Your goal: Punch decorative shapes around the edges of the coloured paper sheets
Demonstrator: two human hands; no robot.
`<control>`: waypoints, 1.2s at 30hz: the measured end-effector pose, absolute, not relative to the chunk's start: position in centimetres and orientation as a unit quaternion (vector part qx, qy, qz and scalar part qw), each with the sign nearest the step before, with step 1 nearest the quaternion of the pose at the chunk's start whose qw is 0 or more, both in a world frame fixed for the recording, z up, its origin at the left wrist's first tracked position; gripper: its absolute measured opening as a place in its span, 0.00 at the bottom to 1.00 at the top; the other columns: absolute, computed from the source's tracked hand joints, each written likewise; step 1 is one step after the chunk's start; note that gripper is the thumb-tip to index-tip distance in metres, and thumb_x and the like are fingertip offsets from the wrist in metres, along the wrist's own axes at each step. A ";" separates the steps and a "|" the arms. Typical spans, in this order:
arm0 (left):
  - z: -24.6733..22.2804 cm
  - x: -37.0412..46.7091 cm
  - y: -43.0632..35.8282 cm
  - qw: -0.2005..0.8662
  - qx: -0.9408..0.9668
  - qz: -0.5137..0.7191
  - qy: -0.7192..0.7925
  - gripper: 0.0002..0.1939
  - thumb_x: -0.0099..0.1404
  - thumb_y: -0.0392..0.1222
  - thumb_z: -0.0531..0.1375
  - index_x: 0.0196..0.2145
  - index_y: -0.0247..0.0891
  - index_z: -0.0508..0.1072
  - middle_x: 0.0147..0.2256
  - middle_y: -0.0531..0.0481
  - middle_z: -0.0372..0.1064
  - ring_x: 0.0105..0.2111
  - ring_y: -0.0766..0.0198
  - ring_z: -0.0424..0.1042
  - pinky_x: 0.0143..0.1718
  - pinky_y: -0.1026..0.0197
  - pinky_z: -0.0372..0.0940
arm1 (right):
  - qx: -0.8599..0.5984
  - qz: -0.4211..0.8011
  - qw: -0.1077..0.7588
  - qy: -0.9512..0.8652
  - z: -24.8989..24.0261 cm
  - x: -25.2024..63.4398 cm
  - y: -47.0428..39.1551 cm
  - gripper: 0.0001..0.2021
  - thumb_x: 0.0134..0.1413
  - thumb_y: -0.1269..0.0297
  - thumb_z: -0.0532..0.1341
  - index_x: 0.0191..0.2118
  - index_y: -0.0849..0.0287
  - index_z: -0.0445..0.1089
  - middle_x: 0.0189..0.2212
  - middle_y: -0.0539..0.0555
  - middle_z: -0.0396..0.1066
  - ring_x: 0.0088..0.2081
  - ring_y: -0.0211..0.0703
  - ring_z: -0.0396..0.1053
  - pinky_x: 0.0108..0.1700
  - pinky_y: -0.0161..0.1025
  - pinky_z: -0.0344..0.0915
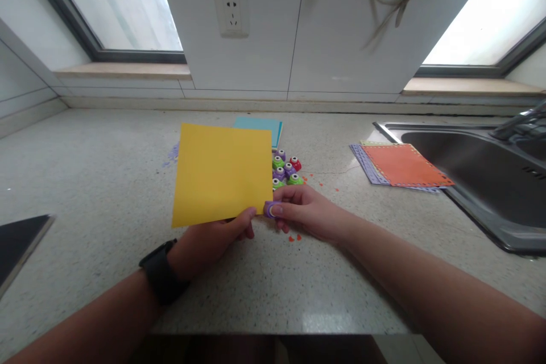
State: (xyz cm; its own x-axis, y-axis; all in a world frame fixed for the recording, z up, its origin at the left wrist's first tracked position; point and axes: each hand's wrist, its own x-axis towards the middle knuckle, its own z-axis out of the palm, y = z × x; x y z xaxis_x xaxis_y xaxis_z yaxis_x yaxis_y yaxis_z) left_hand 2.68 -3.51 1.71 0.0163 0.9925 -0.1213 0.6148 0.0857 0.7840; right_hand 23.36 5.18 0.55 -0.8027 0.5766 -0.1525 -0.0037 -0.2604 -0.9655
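Observation:
A plain yellow sheet of paper (pixel 224 173) is held up over the counter. My left hand (pixel 226 230), with a black watch on its wrist, pinches the sheet's lower edge, thumb on top. My right hand (pixel 305 210) is closed on a small purple paper punch (pixel 270 209), its thumb on the punch, which sits at the sheet's lower right corner. Just behind the right hand stand several green, purple and red punches (pixel 289 169), partly hidden by the sheet. Small red paper bits (pixel 295 238) lie beside the right hand's fingers.
Light blue sheets (pixel 258 124) lie behind the yellow one. Orange and purple sheets with punched edges (pixel 401 165) rest on the right, against a steel sink (pixel 469 182). Purple paper bits (pixel 173 153) are at the left. A dark flat object (pixel 21 244) sits at the far left.

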 end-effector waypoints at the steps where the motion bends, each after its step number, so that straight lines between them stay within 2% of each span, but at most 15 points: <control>1: 1.6 2.7 -3.5 0.351 0.622 0.268 0.647 0.24 0.69 0.56 0.53 0.21 0.43 0.73 0.23 0.54 0.72 0.26 0.61 0.70 0.39 0.57 0.66 | -0.250 0.752 0.193 -0.578 0.5 23.3 5.2 0.14 0.53 0.55 0.71 0.35 0.62 0.75 0.25 0.49 0.71 0.25 0.33 0.67 0.29 0.32 0.64; 16: 1.6 2.7 -3.4 0.354 0.617 0.269 0.649 0.24 0.68 0.56 0.54 0.20 0.43 0.73 0.23 0.54 0.72 0.25 0.62 0.70 0.39 0.58 0.67 | -0.248 0.735 0.202 -0.598 0.7 23.2 5.1 0.15 0.53 0.53 0.71 0.35 0.62 0.76 0.25 0.49 0.71 0.25 0.32 0.66 0.29 0.32 0.65; 30: 2.2 3.1 -3.3 0.360 0.621 0.270 0.642 0.23 0.66 0.56 0.53 0.19 0.44 0.71 0.23 0.53 0.73 0.27 0.60 0.71 0.40 0.58 0.67 | -0.269 0.722 0.217 -0.600 0.8 23.0 4.9 0.16 0.50 0.53 0.72 0.32 0.62 0.75 0.22 0.49 0.71 0.22 0.32 0.66 0.25 0.31 0.63; 36: 2.0 2.9 -3.4 0.345 0.633 0.258 0.643 0.24 0.67 0.56 0.52 0.19 0.44 0.72 0.24 0.54 0.73 0.29 0.60 0.72 0.47 0.56 0.65 | -0.268 0.714 0.220 -0.608 1.1 23.0 4.8 0.15 0.51 0.54 0.72 0.32 0.63 0.75 0.22 0.49 0.71 0.21 0.32 0.66 0.24 0.31 0.62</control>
State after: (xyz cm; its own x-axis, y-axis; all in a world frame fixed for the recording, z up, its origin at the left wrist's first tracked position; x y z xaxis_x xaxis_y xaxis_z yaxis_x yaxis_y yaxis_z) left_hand 2.87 -3.43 2.01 0.0404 0.9923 -0.1169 0.6364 0.0647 0.7687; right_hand 23.02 4.83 1.07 -0.7588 0.6410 -0.1154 0.0112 -0.1643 -0.9863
